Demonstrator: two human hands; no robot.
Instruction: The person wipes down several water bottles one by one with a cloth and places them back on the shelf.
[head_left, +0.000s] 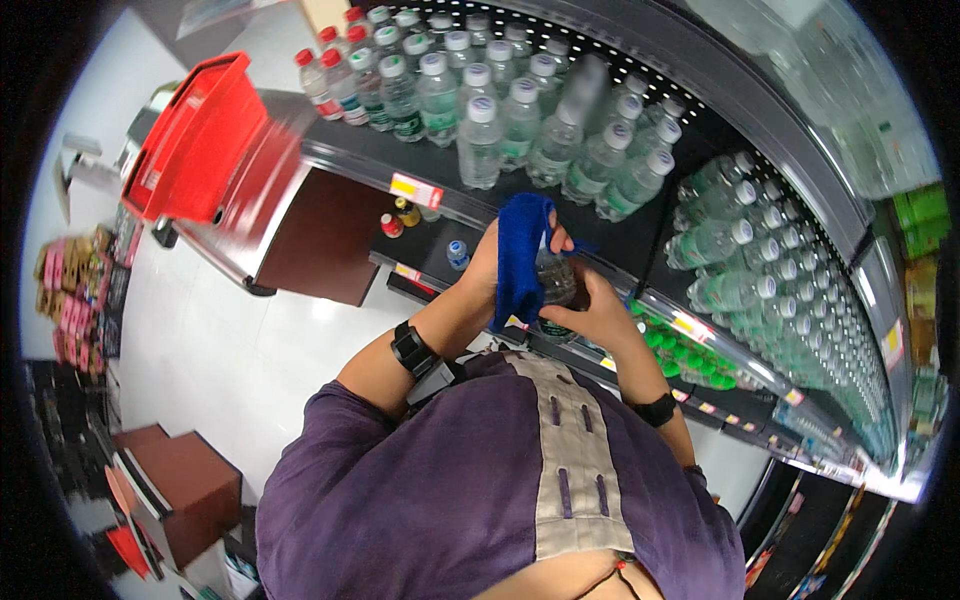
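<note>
In front of my chest I hold a clear plastic bottle between both hands. My left hand has a blue cloth draped over it, and its fingertips curl over the bottle's upper part. The cloth hides most of those fingers and part of the bottle. My right hand grips the bottle's lower part from the other side. Just beyond my hands, upright water bottles with white caps stand in rows on a black shelf.
Bottles with red caps stand at the shelf's left end. Many bottles lie on their sides to the right. A red plastic basket is at the upper left. Small bottles and green-capped bottles sit on lower shelves.
</note>
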